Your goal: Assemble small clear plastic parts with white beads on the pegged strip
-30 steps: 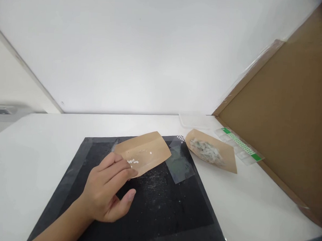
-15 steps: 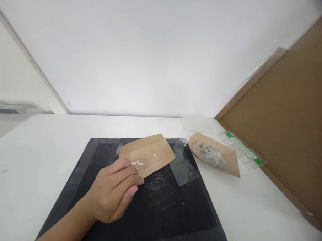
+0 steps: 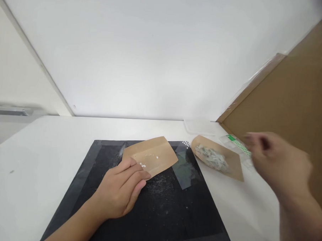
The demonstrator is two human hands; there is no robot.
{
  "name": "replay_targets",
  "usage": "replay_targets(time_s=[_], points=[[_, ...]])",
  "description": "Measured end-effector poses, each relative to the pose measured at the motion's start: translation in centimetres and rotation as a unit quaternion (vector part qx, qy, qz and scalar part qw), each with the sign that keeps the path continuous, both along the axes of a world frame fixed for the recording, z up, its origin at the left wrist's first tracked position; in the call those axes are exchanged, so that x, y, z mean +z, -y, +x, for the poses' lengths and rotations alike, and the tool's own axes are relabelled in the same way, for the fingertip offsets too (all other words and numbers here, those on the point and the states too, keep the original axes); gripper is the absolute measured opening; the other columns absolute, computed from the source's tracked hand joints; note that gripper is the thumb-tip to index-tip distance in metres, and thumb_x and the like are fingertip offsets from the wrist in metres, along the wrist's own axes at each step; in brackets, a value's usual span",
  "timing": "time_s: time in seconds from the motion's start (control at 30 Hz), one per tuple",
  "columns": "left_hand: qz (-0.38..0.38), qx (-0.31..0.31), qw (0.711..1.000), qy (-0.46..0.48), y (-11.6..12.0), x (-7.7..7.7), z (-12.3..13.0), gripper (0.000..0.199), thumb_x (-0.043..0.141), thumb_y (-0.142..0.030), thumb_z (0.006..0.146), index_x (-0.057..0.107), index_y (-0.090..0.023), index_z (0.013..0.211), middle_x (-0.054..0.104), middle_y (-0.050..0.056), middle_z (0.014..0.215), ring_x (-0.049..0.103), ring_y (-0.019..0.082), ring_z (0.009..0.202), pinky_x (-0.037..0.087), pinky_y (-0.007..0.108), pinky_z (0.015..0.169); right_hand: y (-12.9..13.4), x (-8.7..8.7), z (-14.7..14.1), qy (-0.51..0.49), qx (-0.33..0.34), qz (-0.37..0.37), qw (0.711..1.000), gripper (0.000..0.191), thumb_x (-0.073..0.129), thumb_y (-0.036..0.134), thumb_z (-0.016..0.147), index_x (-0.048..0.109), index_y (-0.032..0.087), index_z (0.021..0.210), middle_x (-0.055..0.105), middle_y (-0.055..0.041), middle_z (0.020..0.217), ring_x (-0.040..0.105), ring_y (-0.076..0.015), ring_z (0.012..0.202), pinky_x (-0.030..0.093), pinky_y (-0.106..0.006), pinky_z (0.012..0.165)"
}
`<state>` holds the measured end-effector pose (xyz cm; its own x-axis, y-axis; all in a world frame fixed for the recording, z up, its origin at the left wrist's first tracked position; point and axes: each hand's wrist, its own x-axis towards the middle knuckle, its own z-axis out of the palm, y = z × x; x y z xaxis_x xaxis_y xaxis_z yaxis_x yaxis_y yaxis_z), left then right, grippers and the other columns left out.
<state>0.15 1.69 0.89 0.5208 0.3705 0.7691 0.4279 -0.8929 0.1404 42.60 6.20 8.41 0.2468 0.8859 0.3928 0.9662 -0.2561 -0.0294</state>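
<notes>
My left hand (image 3: 127,188) is closed on the near left edge of a brown paper pouch (image 3: 158,148), which lies over a black mat (image 3: 157,209). Several small white pieces (image 3: 143,165) rest on the paper by my fingertips, partly covered by them. On the right, my right hand (image 3: 279,164) is raised and blurred, its fingers curled into a pinch; what they hold, if anything, I cannot make out. Behind it is a clear plastic strip (image 3: 240,145) with green markings, partly hidden by the hand.
Right of the mat, a brown paper pouch with a clear window (image 3: 215,158) shows pale slivers inside. A clear lid-like tray (image 3: 199,127) sits at the back. A cardboard panel (image 3: 290,94) bounds the right side; a white wall (image 3: 147,63) stands behind.
My right hand has come into view from the right, over the green-marked strip. My left hand stays on the paper, now covering more of the white pieces. The view has shifted slightly.
</notes>
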Motion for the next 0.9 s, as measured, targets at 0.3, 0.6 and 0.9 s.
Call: replay_targets(time_s=[0.3, 0.6, 0.9], points=[[-0.011, -0.046, 0.999, -0.007, -0.1, 0.4, 0.0, 0.023, 0.049, -0.001, 0.093, 0.065, -0.006, 0.109, 0.070, 0.011, 0.088, 0.054, 0.023, 0.078, 0.047, 0.042, 0.076, -6.8, -4.9, -3.1, 0.011, 0.156, -0.217, 0.963, 0.040, 0.070, 0.062, 0.085, 0.076, 0.023, 0.090, 0.076, -0.0119, 0.100, 0.070, -0.0288, 0.084, 0.040, -0.034, 0.061], [-0.081, -0.083, 0.993, 0.017, 0.3, -0.9, -0.7, 0.053, 0.022, -0.040, 0.111, 0.065, -0.010, 0.107, 0.061, 0.012, 0.079, 0.052, 0.026, 0.071, 0.040, 0.044, 0.066, -6.1, -7.2, -3.2, -0.001, 0.202, -0.193, 0.960, 0.023, 0.060, 0.045, 0.096, 0.078, 0.033, 0.102, 0.077, -0.0039, 0.118, 0.070, -0.0268, 0.101, 0.042, -0.031, 0.069], [-0.028, -0.048, 0.997, 0.047, 0.5, 0.1, -0.4, 0.058, 0.023, -0.048, 0.110, 0.069, -0.014, 0.109, 0.064, 0.010, 0.072, 0.056, 0.025, 0.063, 0.042, 0.042, 0.057, -5.2, -6.4, -3.3, -0.027, 0.250, -0.168, 0.953, 0.029, 0.055, 0.047, 0.100, 0.076, 0.030, 0.088, 0.080, -0.0016, 0.100, 0.069, -0.0237, 0.087, 0.040, -0.033, 0.065]])
